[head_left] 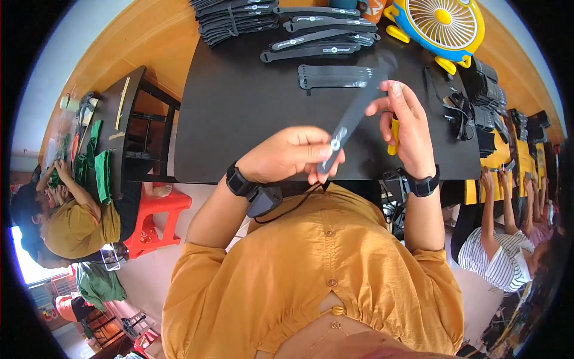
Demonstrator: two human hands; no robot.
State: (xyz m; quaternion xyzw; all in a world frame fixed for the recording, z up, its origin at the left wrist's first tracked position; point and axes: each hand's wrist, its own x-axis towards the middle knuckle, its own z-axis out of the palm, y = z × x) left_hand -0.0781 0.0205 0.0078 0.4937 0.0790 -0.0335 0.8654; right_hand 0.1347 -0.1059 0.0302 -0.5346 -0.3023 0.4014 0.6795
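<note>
1 black strap [358,111] is being held slantwise above the dark bench [239,113], its lower end toward the wearer and its upper end blurring. That lower end is being gripped by the left hand [299,154], its thumb and fingers closing on the strap beside a round white mark. By the right hand [411,128], a yellow handle [393,136] is being kept against the palm under curling fingers; its thumb and index fingertips are being held at the strap's upper part, but whether they are touching it cannot be told. A black band is being worn on each wrist.

Beyond the hands, a small flat stack of straps [335,76] is lying on the bench. Farther back, several loose straps [323,40] are being spread in a loose pile, and a tall bundle of straps [230,24] is standing to their left. At the far right, a blue and yellow fan [442,18] is being supported by the bench, with black cords [461,116] lying nearer the right edge. To the left, green cloth [103,176] is being worked on by another person, near a red stool [156,221].
</note>
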